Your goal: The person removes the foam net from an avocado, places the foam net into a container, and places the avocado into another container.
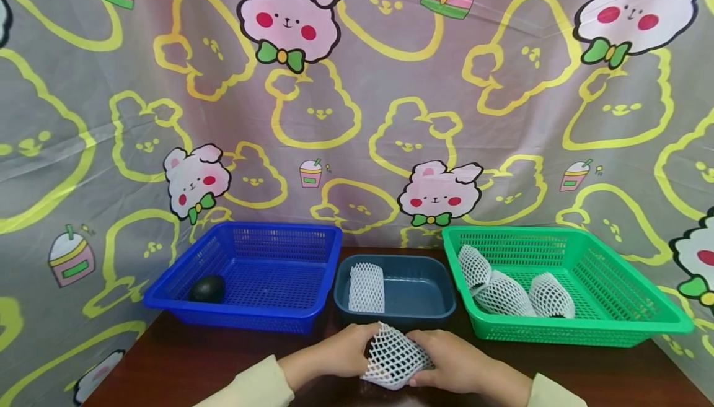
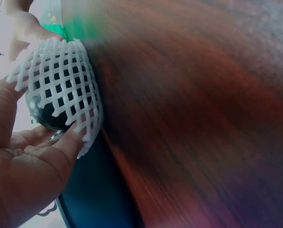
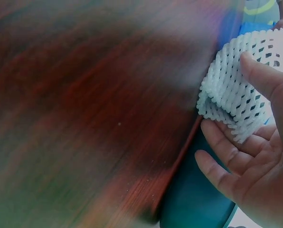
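Above the table's front part, both hands hold a white foam net sleeve [image 1: 395, 357] with a dark avocado [image 2: 50, 116] partly inside it. At the sleeve's open left end, my left hand [image 1: 350, 350] grips the rim and the fruit, thumb and fingers on opposite sides in the left wrist view. My right hand [image 1: 452, 360] holds the sleeve's other end; its thumb lies on the netting and its fingers sit beneath in the right wrist view. Just beyond the hands stands a dark blue-grey basin [image 1: 421, 289], with another foam net sleeve [image 1: 366, 288] lying at its left side.
On the left stands a blue basket [image 1: 279, 317] with one avocado [image 1: 207, 289] in it. To the right, a green basket [image 1: 563, 332] holds several net-wrapped pieces [image 1: 504, 294]. Behind them hangs a patterned curtain [image 1: 357, 85]; all stand on a dark brown table [image 1: 167, 357].
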### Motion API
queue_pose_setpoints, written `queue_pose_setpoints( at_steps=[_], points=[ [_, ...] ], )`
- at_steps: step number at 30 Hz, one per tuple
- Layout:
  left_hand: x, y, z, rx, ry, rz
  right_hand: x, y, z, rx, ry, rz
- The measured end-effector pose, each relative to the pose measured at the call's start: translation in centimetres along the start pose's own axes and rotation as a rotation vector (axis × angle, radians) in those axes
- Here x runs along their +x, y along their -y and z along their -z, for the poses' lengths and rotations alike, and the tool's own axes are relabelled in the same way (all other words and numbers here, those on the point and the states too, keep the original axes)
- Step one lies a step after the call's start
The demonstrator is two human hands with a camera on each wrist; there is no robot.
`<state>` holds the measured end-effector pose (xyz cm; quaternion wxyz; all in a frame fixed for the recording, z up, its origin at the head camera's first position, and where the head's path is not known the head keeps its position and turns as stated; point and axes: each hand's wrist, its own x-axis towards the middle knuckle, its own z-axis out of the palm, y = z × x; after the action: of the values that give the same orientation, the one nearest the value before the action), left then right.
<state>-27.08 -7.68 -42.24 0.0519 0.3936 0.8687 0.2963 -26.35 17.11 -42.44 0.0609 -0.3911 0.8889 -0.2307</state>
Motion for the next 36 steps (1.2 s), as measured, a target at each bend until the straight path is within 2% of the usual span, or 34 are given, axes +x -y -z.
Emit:
queue_pose_setpoints(
  at_steps=[11,17,22,28,36],
  points=[
    [0.1,0.4,-0.2,0.006,-0.037,0.002,0.3,0.1,0.2,-0.012,0.002,-0.003],
    [-0.1,0.7,0.0,0.005,-0.053,0.051,0.3,0.2,0.4,-0.037,-0.014,0.022],
    [-0.6,0.9,0.2,-0.025,-0.069,0.099,0.3,0.2,0.4,-0.095,-0.050,0.057],
    [-1.1,1.3,0.5,-0.040,-0.106,0.111,0.3,0.1,0.6,-0.157,-0.094,0.108],
    [-1.8,1.7,1.1,-0.120,-0.128,0.116,0.2,0.0,1.3,-0.179,-0.102,0.088]
  ],
)
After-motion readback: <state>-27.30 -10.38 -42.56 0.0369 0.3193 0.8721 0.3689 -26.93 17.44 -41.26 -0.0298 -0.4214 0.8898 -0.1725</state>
